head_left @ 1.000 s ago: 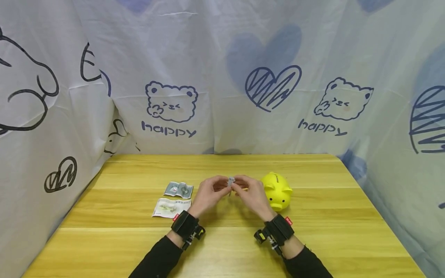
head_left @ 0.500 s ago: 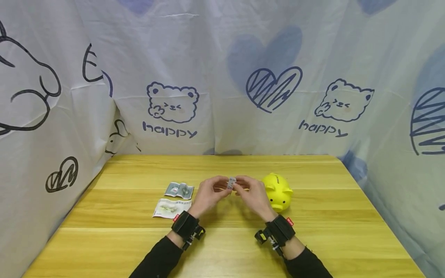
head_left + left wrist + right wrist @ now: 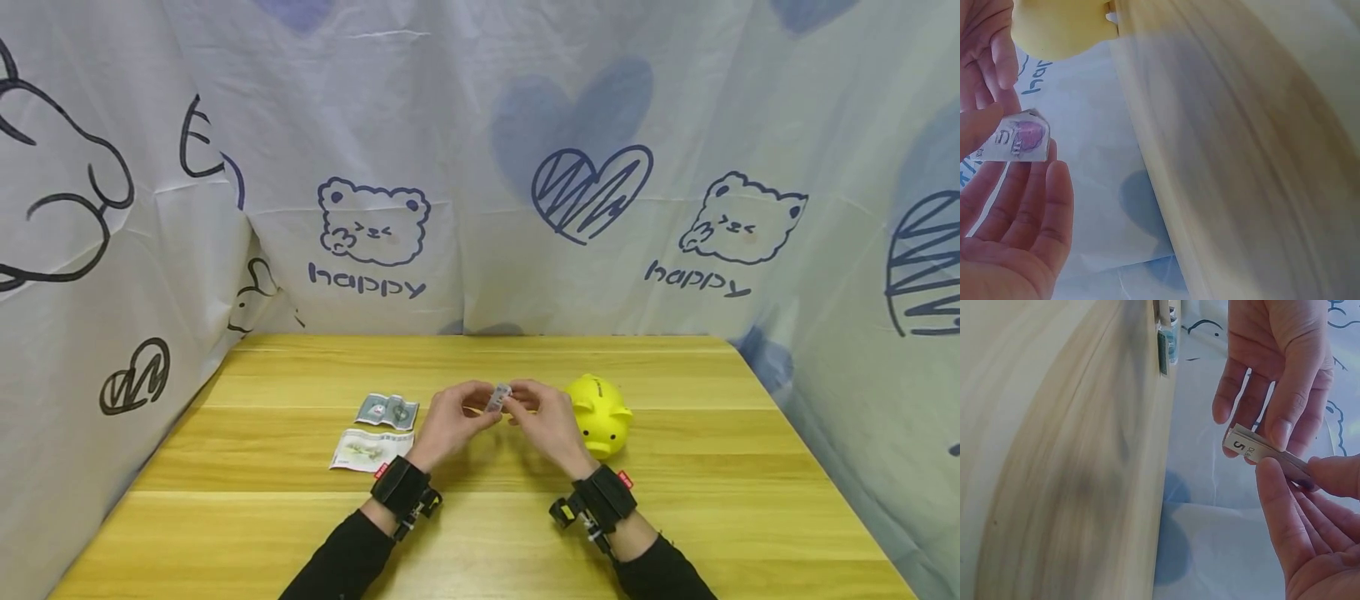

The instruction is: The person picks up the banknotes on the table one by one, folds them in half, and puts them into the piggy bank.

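Note:
A small folded banknote (image 3: pixel 499 397) is held up between both hands above the middle of the table. My left hand (image 3: pixel 452 419) pinches its left side with thumb and fingers. My right hand (image 3: pixel 550 419) grips the other side. In the left wrist view the banknote (image 3: pixel 1030 136) shows a purplish print. The right wrist view shows its folded layers edge-on, and a printed 5 is readable on the banknote (image 3: pixel 1249 446). Just right of my right hand stands a yellow piggy bank (image 3: pixel 600 417) with a slot on its back, partly hidden by that hand.
Two more creased banknotes lie left of my left hand: a greenish banknote (image 3: pixel 386 411) behind, and a paler banknote (image 3: pixel 367 450) in front. They rest on a wooden table (image 3: pixel 480 542). A printed white cloth (image 3: pixel 480 250) hangs behind it and along the sides.
The folded banknote has tilted in my fingers, and more of its face now shows. Both hands stay nearly in place. The piggy bank and the two banknotes have not moved.

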Available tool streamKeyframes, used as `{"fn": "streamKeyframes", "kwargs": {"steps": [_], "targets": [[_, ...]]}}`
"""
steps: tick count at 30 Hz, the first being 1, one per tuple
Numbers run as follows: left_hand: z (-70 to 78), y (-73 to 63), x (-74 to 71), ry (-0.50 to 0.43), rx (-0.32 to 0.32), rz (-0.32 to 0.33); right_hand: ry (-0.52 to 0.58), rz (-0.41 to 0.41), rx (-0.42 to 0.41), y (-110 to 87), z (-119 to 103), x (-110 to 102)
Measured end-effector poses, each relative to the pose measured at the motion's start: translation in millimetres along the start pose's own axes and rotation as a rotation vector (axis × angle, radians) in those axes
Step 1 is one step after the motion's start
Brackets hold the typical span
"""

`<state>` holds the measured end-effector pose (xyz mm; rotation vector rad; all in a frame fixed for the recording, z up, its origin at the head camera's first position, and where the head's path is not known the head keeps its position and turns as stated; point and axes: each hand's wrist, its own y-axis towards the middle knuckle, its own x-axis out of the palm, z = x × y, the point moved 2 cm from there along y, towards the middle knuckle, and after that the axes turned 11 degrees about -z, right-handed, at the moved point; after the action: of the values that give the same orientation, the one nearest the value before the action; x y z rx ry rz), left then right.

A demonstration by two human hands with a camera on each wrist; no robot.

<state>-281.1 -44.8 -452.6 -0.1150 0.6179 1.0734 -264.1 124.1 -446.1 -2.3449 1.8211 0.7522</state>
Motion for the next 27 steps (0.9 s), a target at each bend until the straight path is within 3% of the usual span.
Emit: {"fn": "streamKeyframes", "kwargs": {"steps": [27], "targets": [[-0.6,0.4,2.0,0.02,0.037,-0.067,-0.013,0.009,-0.019,0.5,0.7,-0.8]]}}
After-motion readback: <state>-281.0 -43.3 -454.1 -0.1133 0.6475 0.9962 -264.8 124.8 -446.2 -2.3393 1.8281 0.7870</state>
